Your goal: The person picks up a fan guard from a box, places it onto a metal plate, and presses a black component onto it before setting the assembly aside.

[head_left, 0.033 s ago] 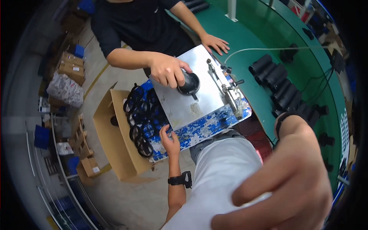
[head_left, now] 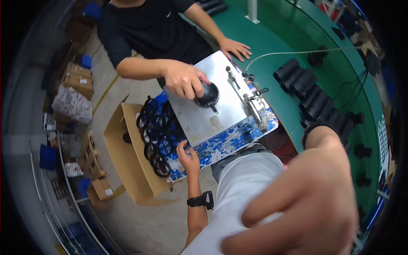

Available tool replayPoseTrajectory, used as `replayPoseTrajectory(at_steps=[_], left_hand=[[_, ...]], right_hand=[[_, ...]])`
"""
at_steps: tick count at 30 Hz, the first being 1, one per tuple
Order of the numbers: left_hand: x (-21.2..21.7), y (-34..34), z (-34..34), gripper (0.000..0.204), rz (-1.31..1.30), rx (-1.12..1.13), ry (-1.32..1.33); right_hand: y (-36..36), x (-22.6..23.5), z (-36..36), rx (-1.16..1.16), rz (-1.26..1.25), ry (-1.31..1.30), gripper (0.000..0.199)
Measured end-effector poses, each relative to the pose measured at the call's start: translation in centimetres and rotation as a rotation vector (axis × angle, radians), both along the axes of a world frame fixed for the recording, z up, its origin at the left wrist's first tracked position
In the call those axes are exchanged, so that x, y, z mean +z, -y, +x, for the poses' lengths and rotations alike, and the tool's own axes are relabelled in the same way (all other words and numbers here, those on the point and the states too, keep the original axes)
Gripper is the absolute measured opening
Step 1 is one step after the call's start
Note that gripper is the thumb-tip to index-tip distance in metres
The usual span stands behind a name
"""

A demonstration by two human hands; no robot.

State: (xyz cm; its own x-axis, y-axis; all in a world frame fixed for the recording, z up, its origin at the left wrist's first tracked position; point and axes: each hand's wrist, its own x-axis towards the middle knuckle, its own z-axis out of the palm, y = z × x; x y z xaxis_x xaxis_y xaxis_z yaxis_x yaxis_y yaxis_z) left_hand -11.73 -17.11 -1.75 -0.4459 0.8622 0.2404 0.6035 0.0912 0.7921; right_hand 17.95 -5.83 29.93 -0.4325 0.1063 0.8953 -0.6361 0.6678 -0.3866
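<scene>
My left hand [head_left: 189, 160] is at the near edge of a worn blue-and-white board [head_left: 221, 144], close to a pile of black rings [head_left: 155, 131]. Its fingers are curved with the thumb apart, and no object shows in them. My right hand [head_left: 304, 197] is raised close to the camera, blurred, its fingers apart with nothing seen between them. On the board lies a shiny metal plate [head_left: 229, 112] with a lever clamp [head_left: 250, 98]. Across from me, a person's hand [head_left: 183, 80] holds a black cup-like part [head_left: 209, 95] down on that plate.
An open cardboard box [head_left: 136, 161] stands left of the board. Several black cylinders [head_left: 316, 104] lie on the green table [head_left: 272, 46] at the right, where a pale hose [head_left: 293, 53] crosses. The person's other hand [head_left: 234, 48] rests by the plate's far corner.
My right hand has shifted slightly left in the picture. My left hand and the other person's grip on the black part look the same.
</scene>
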Motion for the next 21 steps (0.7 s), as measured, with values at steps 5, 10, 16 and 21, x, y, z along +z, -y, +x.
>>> replayPoseTrajectory(at_steps=[5, 10, 16, 21], left_hand=[[-0.2, -0.6, 0.2, 0.04, -0.015, 0.002, 0.012], [-2.6, -0.3, -0.9, 0.051, 0.024, 0.036, -0.017], [-4.5, -0.1, 0.3, 0.053, -0.027, -0.044, 0.242], [-3.0, 2.0, -1.3, 0.05, 0.08, 0.171, 0.173]], right_hand=[[-1.1, -0.6, -1.0, 0.007, -0.077, -0.033, 0.017], [-0.1, -1.2, -1.2, 0.153, -0.129, -0.036, 0.025], [-3.3, -9.7, 1.2, -0.573, -0.638, -0.066, 0.021], [-7.4, -25.1, 5.5, -0.935, -1.059, 0.121, 0.016]])
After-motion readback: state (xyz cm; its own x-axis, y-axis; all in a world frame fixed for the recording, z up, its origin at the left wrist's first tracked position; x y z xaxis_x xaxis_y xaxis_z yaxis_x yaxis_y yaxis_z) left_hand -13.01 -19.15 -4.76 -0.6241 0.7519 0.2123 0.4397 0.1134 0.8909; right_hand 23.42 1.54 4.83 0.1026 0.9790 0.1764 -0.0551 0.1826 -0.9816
